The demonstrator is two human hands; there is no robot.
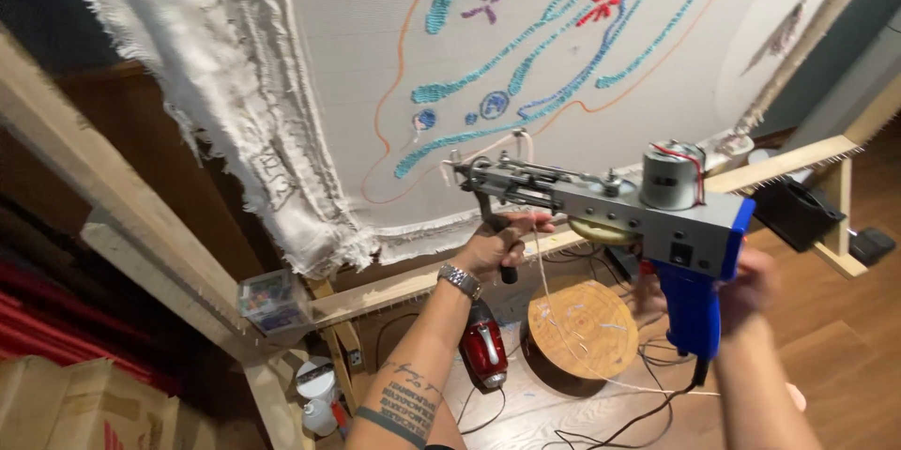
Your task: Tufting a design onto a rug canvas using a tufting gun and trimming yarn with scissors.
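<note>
We hold a tufting gun with both hands, its grey metal body level in front of us and its needle end pointing left, close to the lower edge of the stretched white cloth. Our left hand is clenched around the black front handle under the gun; a metal watch sits on that wrist, and a tattoo shows on the forearm. Our right hand grasps the blue rear grip, though the grip and the blur of the hand hide most of the fingers. A small motor stands on top of the gun. A pale yarn strand hangs from the gun past the left hand, and its far end is lost against the floor.

The cloth carries tufted lines in teal and blue, a small purple shape and a red one; the top of the design is cut off by the picture's edge. The cloth's frayed border hangs in folds at the left over the wooden frame. Below, on the floor, we see a round wooden stool, a red tool partly hidden behind the left forearm, and tangled black cables. A small clear box sits on the frame at the left, its contents too small to make out.
</note>
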